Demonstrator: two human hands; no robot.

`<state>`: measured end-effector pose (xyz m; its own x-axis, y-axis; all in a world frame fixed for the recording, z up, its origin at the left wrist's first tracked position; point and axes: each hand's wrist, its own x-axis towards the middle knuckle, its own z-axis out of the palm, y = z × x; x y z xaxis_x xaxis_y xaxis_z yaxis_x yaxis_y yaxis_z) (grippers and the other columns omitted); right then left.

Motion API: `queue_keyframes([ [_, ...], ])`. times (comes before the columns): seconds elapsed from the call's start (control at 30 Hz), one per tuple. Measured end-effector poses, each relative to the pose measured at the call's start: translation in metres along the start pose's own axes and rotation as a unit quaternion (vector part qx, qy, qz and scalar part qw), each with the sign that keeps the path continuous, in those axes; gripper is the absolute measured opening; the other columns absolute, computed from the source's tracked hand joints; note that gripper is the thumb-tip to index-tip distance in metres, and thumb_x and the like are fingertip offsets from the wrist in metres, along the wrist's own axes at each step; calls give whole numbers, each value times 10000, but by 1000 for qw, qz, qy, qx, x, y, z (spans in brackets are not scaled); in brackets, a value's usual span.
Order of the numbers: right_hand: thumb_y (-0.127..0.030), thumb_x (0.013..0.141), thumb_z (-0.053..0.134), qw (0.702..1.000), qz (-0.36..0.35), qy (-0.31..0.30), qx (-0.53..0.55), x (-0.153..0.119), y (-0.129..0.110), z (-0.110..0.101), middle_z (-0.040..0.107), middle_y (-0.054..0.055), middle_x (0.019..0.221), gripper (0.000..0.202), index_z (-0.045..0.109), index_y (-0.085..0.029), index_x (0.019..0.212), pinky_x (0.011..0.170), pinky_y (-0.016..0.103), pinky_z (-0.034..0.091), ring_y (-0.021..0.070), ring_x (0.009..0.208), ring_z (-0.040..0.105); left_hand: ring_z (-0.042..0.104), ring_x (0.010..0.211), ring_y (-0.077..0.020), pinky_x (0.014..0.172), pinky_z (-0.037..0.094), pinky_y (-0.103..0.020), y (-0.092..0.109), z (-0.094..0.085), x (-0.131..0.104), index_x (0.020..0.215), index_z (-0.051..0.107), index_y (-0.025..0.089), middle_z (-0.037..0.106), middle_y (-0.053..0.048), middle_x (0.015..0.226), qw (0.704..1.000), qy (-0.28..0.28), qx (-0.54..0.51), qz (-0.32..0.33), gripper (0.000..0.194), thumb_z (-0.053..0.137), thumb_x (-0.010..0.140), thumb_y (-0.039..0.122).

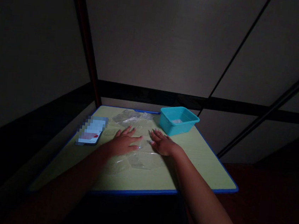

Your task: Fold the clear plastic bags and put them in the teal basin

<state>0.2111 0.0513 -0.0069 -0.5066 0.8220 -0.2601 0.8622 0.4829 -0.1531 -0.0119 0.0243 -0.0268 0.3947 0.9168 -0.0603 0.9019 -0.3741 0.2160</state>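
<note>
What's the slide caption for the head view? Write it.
Left hand and right hand, fingers extended, over clear plastic near a turquoise tub.

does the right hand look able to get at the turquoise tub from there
Probably yes: the right hand is palm down over the clear plastic, holding nothing visible, with the turquoise tub close by and no visible object blocking the way.
</note>
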Motion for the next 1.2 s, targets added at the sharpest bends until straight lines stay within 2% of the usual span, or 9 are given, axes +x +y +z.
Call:
queue_keyframes([
  [0.17,-496,922,159,999,-36,-16,5,-8,-10,-3,-24,63,1529,658,11,-167,1472,1089,528,106,206,1401,-13,-8,1393,-314,1032,119,-614,-2,0,1,1368,330,415,131,-44,1525,1000,-1,-2,-3,533,440,857,523],
  [0.3,-502,919,143,996,-83,-30,12,-13,-25,0,-8,59,1526,670,11,-143,1470,1101,515,57,197,1401,-9,14,1397,-295,1036,120,-609,-2,2,2,1397,285,380,153,-69,1519,1000,20,-3,9,580,429,858,537],
  [0.53,-528,915,137,997,-83,-5,5,-11,-38,10,17,97,1519,714,34,-81,1462,1110,490,23,195,1403,18,6,1397,-292,1034,87,-626,-2,5,1,1418,267,314,143,-94,1514,1000,17,14,20,678,414,826,612],
  [0.93,-575,892,109,999,-20,-28,-22,-18,-36,5,26,120,1515,774,54,-51,1458,1105,503,52,223,1402,27,-43,1387,-317,1017,98,-639,-1,3,0,1399,260,389,100,-97,1517,1000,-18,1,-10,686,420,794,668],
  [1.2,-619,879,108,996,62,-61,-19,-26,-33,-7,15,140,1517,820,38,-40,1455,1100,497,103,231,1401,37,-51,1381,-335,1011,115,-643,1,0,-3,1402,239,399,88,-92,1518,999,-30,1,-28,696,431,789,667],
])
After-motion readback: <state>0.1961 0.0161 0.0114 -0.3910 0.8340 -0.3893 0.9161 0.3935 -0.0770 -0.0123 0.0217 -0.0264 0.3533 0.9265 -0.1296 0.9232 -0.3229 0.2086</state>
